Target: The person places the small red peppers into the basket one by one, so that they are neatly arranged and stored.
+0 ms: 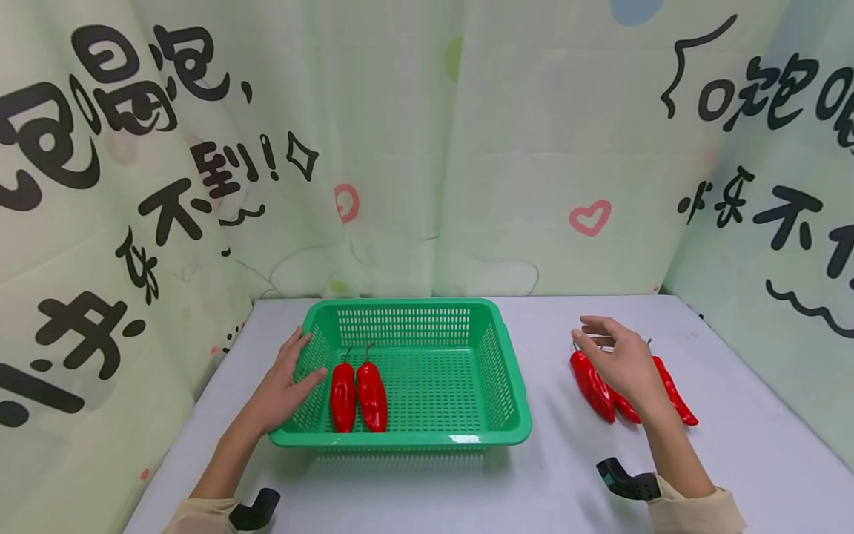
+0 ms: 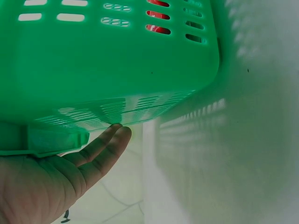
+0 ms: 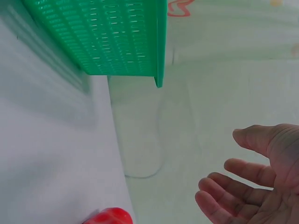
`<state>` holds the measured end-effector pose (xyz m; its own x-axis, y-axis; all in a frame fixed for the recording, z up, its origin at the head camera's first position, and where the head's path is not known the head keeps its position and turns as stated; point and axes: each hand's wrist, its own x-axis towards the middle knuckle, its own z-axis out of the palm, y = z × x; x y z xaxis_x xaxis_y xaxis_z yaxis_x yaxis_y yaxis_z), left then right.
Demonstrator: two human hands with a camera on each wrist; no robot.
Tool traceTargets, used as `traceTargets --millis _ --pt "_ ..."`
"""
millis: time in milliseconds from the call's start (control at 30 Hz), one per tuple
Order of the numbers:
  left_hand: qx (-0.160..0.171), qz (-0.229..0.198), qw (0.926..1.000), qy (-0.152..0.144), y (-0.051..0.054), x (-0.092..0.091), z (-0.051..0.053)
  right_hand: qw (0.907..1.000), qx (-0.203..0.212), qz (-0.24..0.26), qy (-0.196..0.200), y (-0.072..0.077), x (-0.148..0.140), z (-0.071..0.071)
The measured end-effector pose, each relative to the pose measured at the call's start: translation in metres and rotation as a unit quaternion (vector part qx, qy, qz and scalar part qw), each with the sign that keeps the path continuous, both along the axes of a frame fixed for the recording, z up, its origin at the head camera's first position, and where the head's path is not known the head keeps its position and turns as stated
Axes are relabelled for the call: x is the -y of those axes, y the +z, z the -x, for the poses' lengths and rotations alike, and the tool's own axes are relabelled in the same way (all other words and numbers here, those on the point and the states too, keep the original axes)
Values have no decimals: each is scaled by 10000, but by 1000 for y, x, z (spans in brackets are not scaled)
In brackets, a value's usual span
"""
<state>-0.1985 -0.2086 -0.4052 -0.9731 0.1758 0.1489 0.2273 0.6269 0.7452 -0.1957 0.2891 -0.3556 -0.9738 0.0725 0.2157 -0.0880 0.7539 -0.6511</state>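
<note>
A green plastic basket stands on the table with two red chili peppers lying in its left part: one pepper beside another pepper, stems pointing away. My left hand holds the basket's left side, its thumb over the rim and its fingers along the outer wall. On the right, my right hand hovers above more red peppers, thumb and fingers apart. The right wrist view shows nothing in this hand, and part of a red pepper lies below it. The hand partly hides the pepper group.
The white table has its far edge against a pale printed curtain, which also runs along both sides. A stretch of table separates the basket from the peppers on the right. Each wrist carries a black band device.
</note>
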Motion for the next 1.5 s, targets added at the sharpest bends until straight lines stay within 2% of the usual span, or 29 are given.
traceTargets --millis 200,467,767,1267,1500 --pt "-33 9 10000 3 1 0 1 9998 188 -96 -6 -11 -11 6" --pt "-1 -4 10000 -3 0 0 2 9975 659 -270 -43 -28 -20 11" --pt "19 -14 10000 27 -2 1 2 9955 851 -410 -30 -40 -28 14" --pt "12 -6 10000 79 -3 0 3 9949 755 -666 51 -54 -32 17" --pt "56 17 10000 76 0 0 0 9939 693 -802 298 -59 -30 16"
